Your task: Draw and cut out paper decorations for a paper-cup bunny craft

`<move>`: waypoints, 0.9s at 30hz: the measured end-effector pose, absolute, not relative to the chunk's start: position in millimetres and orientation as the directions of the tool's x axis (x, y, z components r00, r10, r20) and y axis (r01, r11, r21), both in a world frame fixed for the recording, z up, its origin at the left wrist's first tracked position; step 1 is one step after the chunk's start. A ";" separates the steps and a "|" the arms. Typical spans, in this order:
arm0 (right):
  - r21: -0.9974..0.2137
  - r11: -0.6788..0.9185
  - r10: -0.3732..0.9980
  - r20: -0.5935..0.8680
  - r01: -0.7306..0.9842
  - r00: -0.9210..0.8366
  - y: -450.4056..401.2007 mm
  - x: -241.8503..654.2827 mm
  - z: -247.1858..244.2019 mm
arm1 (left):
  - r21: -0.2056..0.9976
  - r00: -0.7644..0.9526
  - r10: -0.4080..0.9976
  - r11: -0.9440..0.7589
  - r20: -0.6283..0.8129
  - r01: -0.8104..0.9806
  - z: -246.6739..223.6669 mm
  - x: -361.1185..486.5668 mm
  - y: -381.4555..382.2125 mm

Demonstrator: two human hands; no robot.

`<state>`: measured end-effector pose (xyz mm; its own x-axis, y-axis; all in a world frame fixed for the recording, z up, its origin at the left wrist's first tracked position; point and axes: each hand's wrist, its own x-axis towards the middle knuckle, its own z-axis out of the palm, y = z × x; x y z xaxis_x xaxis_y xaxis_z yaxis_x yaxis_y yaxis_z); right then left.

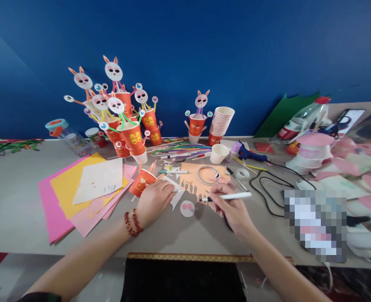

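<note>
My right hand (pixel 231 209) is closed round a white marker (pixel 240 196), whose black tip points left over the lower edge of an orange paper sheet (pixel 190 173) with cut-outs. Left of that tip, a white paper disc (pixel 187 208) with two pink spots lies flat on the table. My left hand (pixel 157 199) has curled fingers over a white paper scrap (pixel 176 197); a small pale piece shows at its fingertips, too small to name. Just behind it, a red paper cup (pixel 142 183) lies tilted with orange strips sticking out.
Rabbit-faced cup figures (pixel 130 134) stand at back left, another (pixel 201 101) at back centre beside stacked cups (pixel 222 119). Coloured paper (pixel 58 209) lies left. A glue gun (pixel 251 154) trails a black cable (pixel 267 201). Pink-and-white pieces (pixel 368 184) crowd the right.
</note>
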<state>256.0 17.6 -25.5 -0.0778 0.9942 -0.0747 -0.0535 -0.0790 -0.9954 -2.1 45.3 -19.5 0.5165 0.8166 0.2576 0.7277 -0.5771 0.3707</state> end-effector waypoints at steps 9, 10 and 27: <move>-0.982 0.029 0.971 -0.017 0.188 -0.238 8.0 241.7 -47.2 | 0.320 0.631 0.709 -0.705 0.314 0.633 -32.6 6.0 43.7; -0.981 0.027 0.971 -0.020 0.192 -0.239 7.7 241.3 -48.0 | 0.353 0.652 0.689 -0.724 0.317 0.593 -35.4 4.6 40.8; -0.868 0.311 0.945 0.239 0.386 -0.222 11.1 223.2 -63.6 | 0.469 0.671 0.682 -0.713 0.291 0.522 -56.9 11.0 36.3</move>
<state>223.2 11.1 -63.6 -0.2223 0.9452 0.2390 0.3865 0.3105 -0.8685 11.0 36.3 -56.9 0.6707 0.6824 0.2907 0.5220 -0.7127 0.4686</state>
